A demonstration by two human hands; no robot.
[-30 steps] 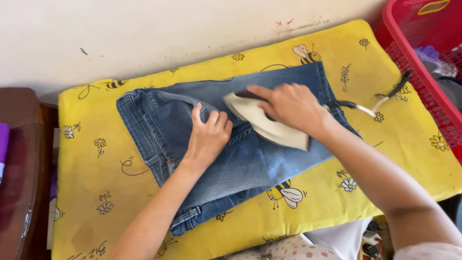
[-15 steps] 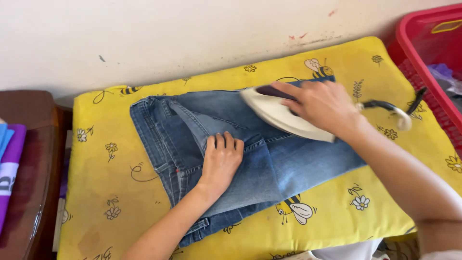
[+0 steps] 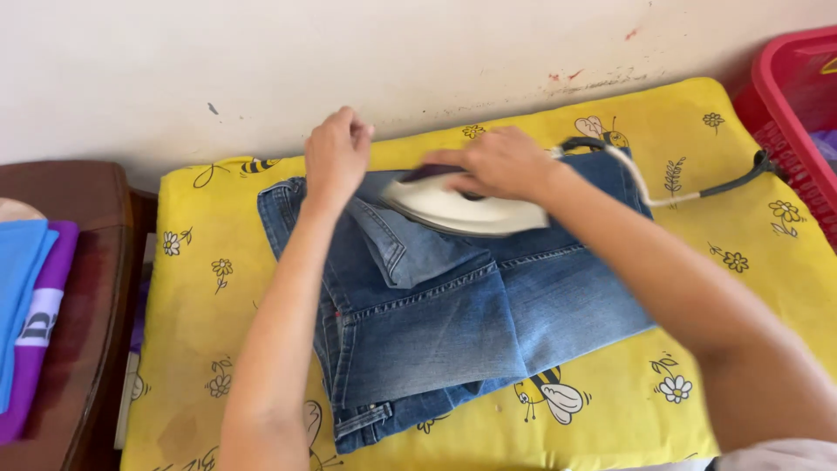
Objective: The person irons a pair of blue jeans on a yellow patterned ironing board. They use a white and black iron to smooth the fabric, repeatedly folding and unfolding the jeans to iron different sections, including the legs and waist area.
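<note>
Underneath, yellow padded board [image 3: 261, 288], white wall [image 3: 174, 70].

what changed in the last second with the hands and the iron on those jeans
The left hand lifted off the flat middle of the jeans and moved up to their top edge near the wall. The right hand kept its grip on the white iron and slid it toward the waistband end, closer to the left hand. The jeans stayed folded on the yellow padded cover, and the red basket stayed at the right.
</note>
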